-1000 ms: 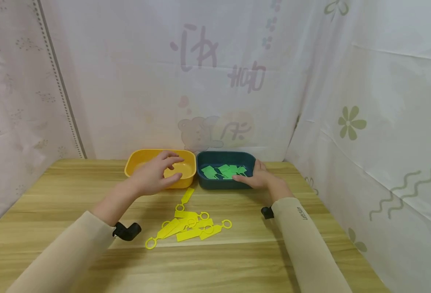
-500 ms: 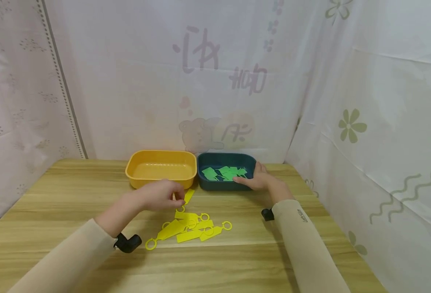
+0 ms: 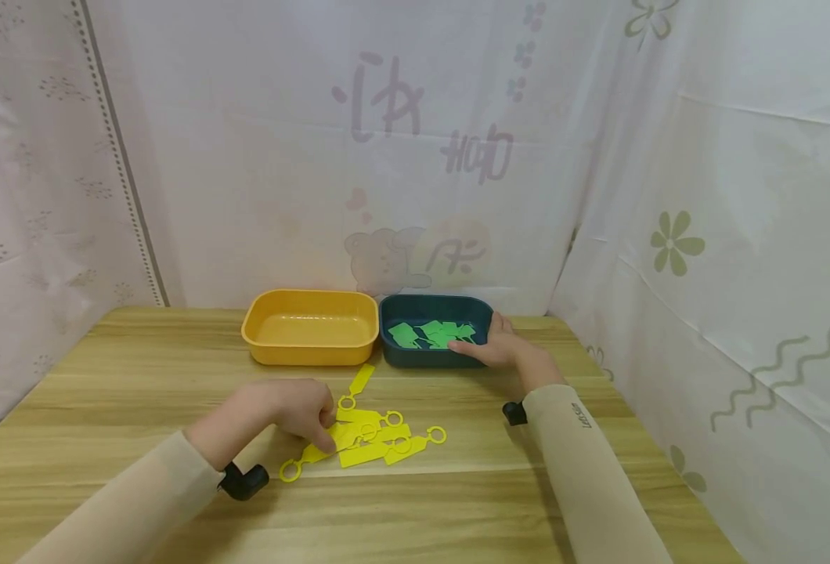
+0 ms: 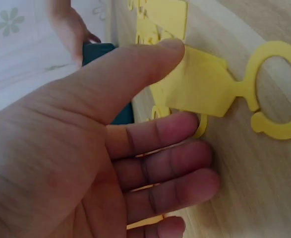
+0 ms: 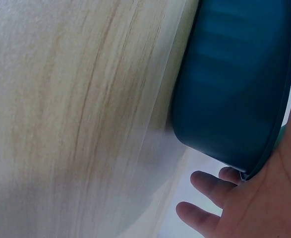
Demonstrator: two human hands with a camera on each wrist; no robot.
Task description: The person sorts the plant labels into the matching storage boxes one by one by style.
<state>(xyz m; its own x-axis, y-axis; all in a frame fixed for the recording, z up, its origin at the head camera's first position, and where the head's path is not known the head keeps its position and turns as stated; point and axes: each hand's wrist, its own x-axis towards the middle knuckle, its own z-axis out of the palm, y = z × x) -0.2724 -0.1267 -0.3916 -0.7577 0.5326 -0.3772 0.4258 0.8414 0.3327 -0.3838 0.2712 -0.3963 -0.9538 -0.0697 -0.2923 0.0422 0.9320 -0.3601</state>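
My left hand is over the left side of a loose pile of yellow plastic ring tags. Its thumb touches a yellow tag in the left wrist view, and the index fingertip is by that tag's other edge; the other fingers are apart, gently bent. With my right hand I hold the right end of a dark teal plastic box, thumb over the front rim and fingers at the right side. Flat green pieces lie inside that box. The right wrist view shows the box's outer wall against the palm.
Left of the teal box, touching it, stands a yellow plastic box with nothing visible in it. One separate yellow tag lies in front of the boxes. A patterned white curtain surrounds the wooden table.
My left hand has come from above the yellow box down toward me, past the separate tag, to the tag pile. My right hand has stayed on the teal box.
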